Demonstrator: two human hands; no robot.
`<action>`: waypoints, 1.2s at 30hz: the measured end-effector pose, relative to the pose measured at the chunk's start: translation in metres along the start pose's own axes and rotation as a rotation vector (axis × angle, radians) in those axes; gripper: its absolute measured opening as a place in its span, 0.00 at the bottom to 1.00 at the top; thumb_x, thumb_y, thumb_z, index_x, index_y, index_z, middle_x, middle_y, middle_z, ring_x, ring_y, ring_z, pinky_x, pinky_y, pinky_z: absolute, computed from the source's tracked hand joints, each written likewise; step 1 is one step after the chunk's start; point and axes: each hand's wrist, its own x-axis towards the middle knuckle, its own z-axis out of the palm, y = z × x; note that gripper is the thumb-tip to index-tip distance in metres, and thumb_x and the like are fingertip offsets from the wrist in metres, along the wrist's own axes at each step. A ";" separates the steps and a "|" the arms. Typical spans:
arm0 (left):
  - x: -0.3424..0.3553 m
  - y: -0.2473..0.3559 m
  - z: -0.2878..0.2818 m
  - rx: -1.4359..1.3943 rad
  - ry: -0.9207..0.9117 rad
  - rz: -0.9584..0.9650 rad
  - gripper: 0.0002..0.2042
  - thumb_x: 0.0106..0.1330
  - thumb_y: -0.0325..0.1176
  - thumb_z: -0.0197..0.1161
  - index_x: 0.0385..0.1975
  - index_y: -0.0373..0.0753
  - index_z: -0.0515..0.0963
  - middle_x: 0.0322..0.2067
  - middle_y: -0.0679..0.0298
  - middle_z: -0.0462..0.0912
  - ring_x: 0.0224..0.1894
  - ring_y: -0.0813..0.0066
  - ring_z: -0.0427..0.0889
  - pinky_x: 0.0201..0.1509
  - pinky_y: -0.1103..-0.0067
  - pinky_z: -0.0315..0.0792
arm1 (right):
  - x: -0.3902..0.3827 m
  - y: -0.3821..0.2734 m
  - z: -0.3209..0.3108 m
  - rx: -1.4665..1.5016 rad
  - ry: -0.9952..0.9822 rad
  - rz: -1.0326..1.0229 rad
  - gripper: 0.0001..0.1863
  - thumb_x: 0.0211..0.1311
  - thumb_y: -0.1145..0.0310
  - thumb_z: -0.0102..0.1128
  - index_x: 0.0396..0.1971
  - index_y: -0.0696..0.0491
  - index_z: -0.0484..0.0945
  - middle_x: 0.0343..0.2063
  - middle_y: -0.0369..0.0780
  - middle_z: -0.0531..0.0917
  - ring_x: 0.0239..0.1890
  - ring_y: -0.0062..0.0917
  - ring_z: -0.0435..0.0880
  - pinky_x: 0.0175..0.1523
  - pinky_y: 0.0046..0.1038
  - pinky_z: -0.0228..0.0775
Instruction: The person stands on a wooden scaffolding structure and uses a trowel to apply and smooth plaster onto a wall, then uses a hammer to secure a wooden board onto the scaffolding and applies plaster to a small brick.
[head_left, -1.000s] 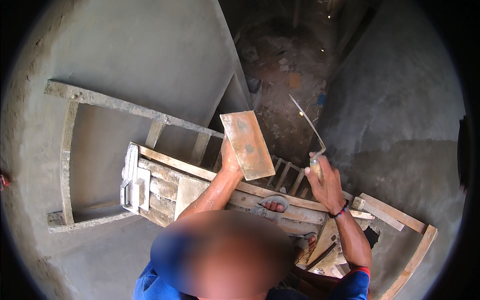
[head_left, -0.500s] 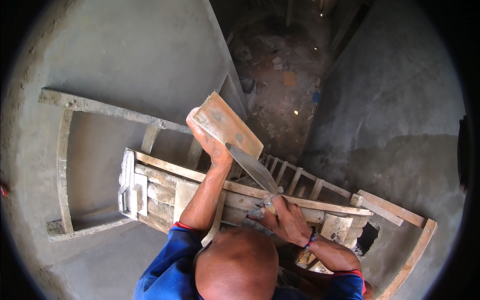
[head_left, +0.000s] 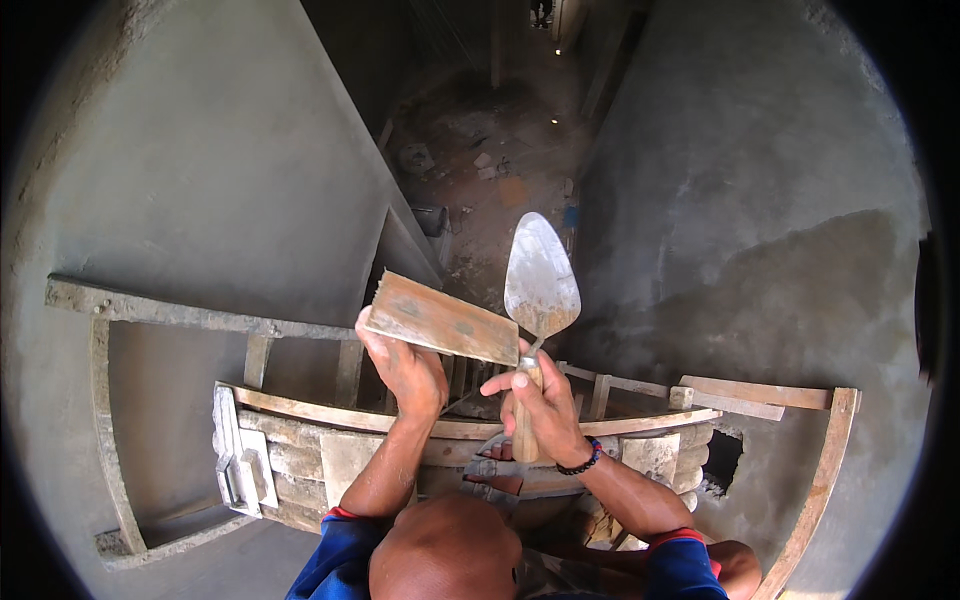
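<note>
My left hand is closed at the left end of a rectangular wooden float. Its flat face is up, with two dark round spots; whatever grip lies beneath is hidden. In my right hand is a pointing trowel, held by its wooden handle. The blade points away from me with its broad, shiny face showing, some mortar smeared near its base. The float's right end meets or nearly meets the trowel's neck. My right index finger sticks out to the left, while the thumb lies over the handle.
Below my arms runs a scaffold platform of poles and planks. A metal plastering trowel lies at its left end. Wooden framing stands at left, another timber at right. A hole opens in the grey wall. Debris litters the floor far below.
The trowel has swung from pointing up-left at the float to pointing away, its broad face now showing. The float has turned to lie flatter across. The whole view has shifted.
</note>
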 end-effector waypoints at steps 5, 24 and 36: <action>-0.025 -0.007 -0.013 -0.113 -0.232 -0.063 0.17 0.72 0.37 0.54 0.55 0.40 0.60 0.52 0.62 0.67 0.56 0.72 0.68 0.62 0.71 0.65 | 0.021 -0.013 -0.015 0.248 0.228 0.098 0.11 0.62 0.76 0.55 0.42 0.57 0.66 0.30 0.47 0.81 0.15 0.21 0.76 0.19 0.26 0.73; -0.051 -0.007 -0.040 -0.100 -0.657 -0.662 0.36 0.67 0.51 0.55 0.68 0.36 0.54 0.51 0.50 0.76 0.53 0.58 0.77 0.59 0.67 0.70 | 0.023 -0.044 -0.064 0.241 0.230 0.113 0.10 0.57 0.75 0.62 0.37 0.56 0.72 0.23 0.38 0.79 0.13 0.18 0.74 0.18 0.22 0.72; -0.047 -0.014 -0.029 -0.057 -0.537 -1.191 0.28 0.66 0.56 0.57 0.58 0.43 0.65 0.42 0.54 0.79 0.34 0.59 0.85 0.34 0.68 0.84 | 0.000 -0.025 -0.085 -0.825 0.170 -0.061 0.12 0.62 0.68 0.61 0.41 0.57 0.74 0.22 0.41 0.79 0.19 0.23 0.79 0.25 0.27 0.71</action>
